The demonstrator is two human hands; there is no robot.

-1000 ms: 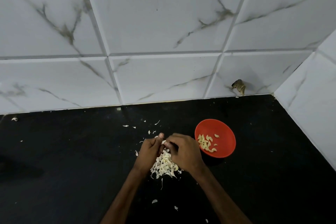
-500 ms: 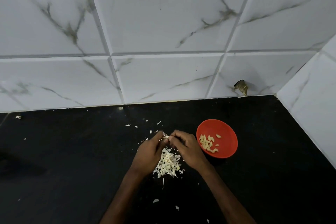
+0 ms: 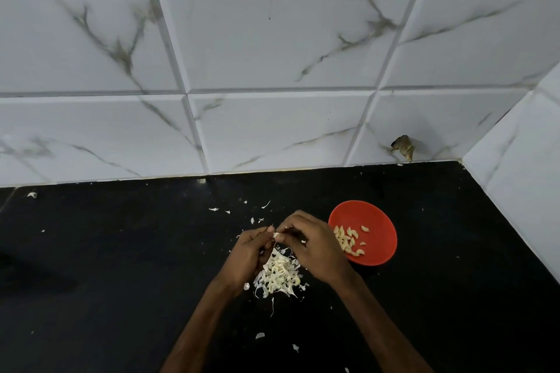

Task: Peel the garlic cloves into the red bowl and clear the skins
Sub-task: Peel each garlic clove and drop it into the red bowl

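Wall [image 3: 272, 39]: white tiles veined in grey are seen behind the counter and along its right side.
Counter [image 3: 121, 281]: a black surface, on which everything here is carried.
Left hand [image 3: 247, 254]: held just above the skins, its fingertips brought against those of the right hand; the clove is pinched at its tips.
Right hand [image 3: 315, 248]: held together with the left, fingers curled; the same clove is pinched from the right.
Bowl [image 3: 378, 221]: red and upright, set on the counter just right of the right hand, whose knuckles overlap its near-left rim.
Skins [image 3: 280, 274]: a pale heap is piled on the counter between the two wrists, below the joined fingertips.
Peeled cloves [image 3: 347, 241]: gathered in the left part of the bowl, with a few lying apart.
Dark lump [image 3: 403, 147]: seen low on the wall, far right; what it is cannot be told.
Scraps [image 3: 260, 335]: loose bits of skin are scattered near and far of the heap.
Clove [image 3: 276, 235]: small and whitish, held between both hands' fingertips, above the heap and left of the bowl.
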